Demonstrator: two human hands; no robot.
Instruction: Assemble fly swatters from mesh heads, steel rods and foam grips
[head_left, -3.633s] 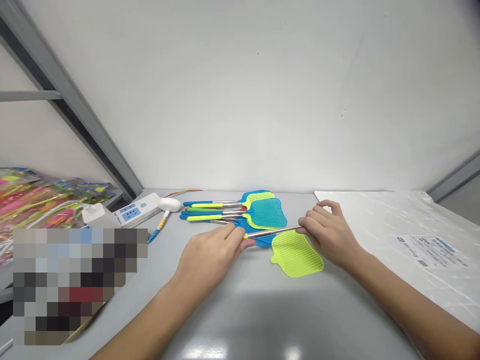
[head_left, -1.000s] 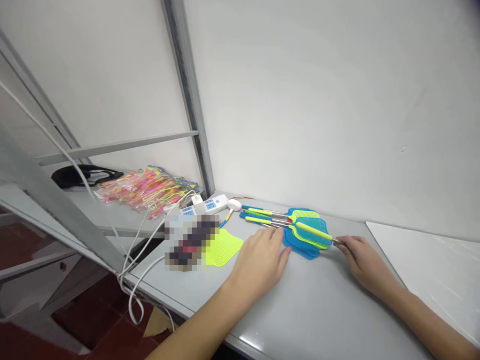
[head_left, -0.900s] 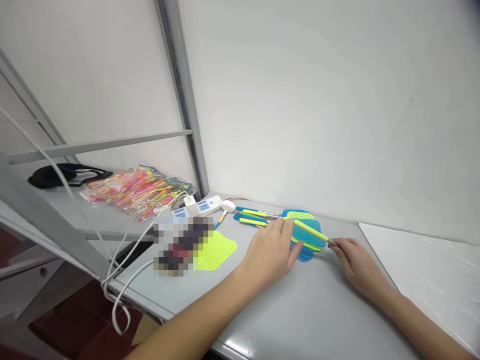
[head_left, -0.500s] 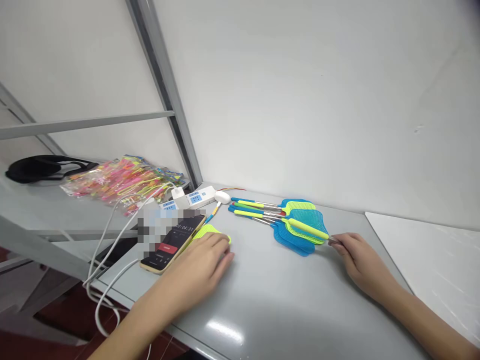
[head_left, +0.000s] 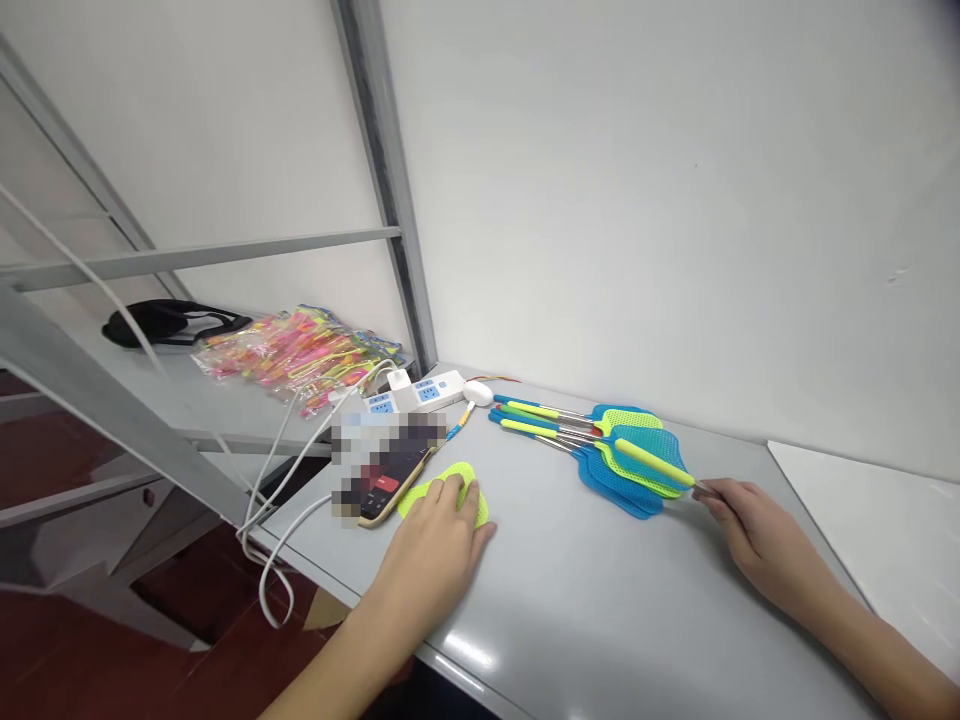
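Observation:
My left hand (head_left: 442,540) lies with fingers spread over a yellow mesh fly swatter head (head_left: 467,478), flat on the table beside the phone. No rod shows on that head. My right hand (head_left: 750,515) pinches the metal rod of a yellow fly swatter handle (head_left: 654,463); its grip points left over the pile and the rod's end is hidden in my fingers. Under it lie several blue and yellow fly swatters (head_left: 622,490), heads to the right, handles to the left, with metal rods between.
A phone (head_left: 394,475), partly blurred out, lies on the grey table (head_left: 600,620). Behind it are a white power strip (head_left: 427,393) and white cables (head_left: 281,575). Packaged colourful items (head_left: 300,350) and a black object (head_left: 172,325) sit on the left shelf. A white board (head_left: 877,520) lies right.
The view has turned left, so things appear farther right. More of the yellow head shows beside the phone under my left hand. My right hand keeps its hold on the handle's rod.

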